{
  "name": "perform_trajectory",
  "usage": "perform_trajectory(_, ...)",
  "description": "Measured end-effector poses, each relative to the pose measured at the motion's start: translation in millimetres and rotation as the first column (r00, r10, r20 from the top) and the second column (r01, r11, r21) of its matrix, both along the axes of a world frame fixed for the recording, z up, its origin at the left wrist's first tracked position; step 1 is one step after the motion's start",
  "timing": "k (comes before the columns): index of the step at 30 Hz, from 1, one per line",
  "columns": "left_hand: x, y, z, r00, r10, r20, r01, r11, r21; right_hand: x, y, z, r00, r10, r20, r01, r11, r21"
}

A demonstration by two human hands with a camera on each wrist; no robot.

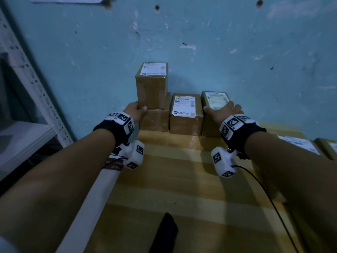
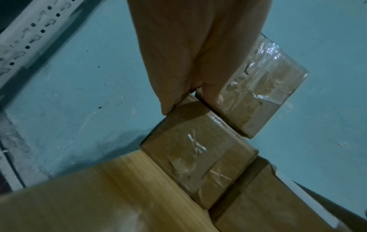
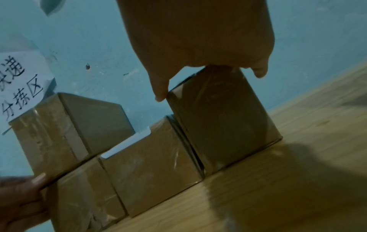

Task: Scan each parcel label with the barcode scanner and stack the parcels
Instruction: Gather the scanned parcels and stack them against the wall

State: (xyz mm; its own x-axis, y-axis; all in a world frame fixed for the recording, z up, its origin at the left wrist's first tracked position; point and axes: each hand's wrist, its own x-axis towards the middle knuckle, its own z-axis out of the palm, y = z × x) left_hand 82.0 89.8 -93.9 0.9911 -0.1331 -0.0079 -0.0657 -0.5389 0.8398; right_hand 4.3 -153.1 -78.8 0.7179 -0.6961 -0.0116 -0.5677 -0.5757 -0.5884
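Brown labelled parcels stand against the blue wall at the far end of the wooden table (image 1: 173, 179). On the left, a top parcel (image 1: 151, 88) sits on a lower parcel (image 1: 154, 119). My left hand (image 1: 136, 111) grips the top parcel's lower left corner, thumb (image 2: 212, 97) on its near face (image 2: 258, 94). A middle parcel (image 1: 186, 114) stands beside the stack. My right hand (image 1: 223, 111) holds the right parcel (image 1: 209, 125) from above, thumb (image 3: 160, 94) down its left side (image 3: 224, 122). A dark object (image 1: 164, 234), possibly the scanner, lies at the near edge.
More labelled parcels (image 1: 299, 145) lie on the table's right side. A white perforated shelf rack (image 1: 36, 88) stands to the left of the table. A paper sign (image 3: 21, 84) hangs on the wall above the stack. Wrist-camera cables (image 1: 264, 194) trail over the table.
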Motion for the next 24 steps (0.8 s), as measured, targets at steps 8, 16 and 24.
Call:
perform_trajectory(8, -43, -6, 43, 0.994, 0.085, -0.072, -0.074, 0.987, 0.144, -61, -1, 31, 0.997, 0.063, 0.04, -0.064, 0.998, 0.023)
perform_trajectory(16, -138, -27, 87, 1.0, 0.015, -0.001, -0.015, 0.996, -0.089, -183, -15, 74, 0.994, 0.095, 0.053, -0.096, 0.995, 0.012)
perform_trajectory(24, -254, -113, 103, 0.943, -0.328, -0.065, 0.291, 0.901, -0.323, -310, -63, 89, 0.998, -0.001, 0.068, 0.002, 1.0, -0.009)
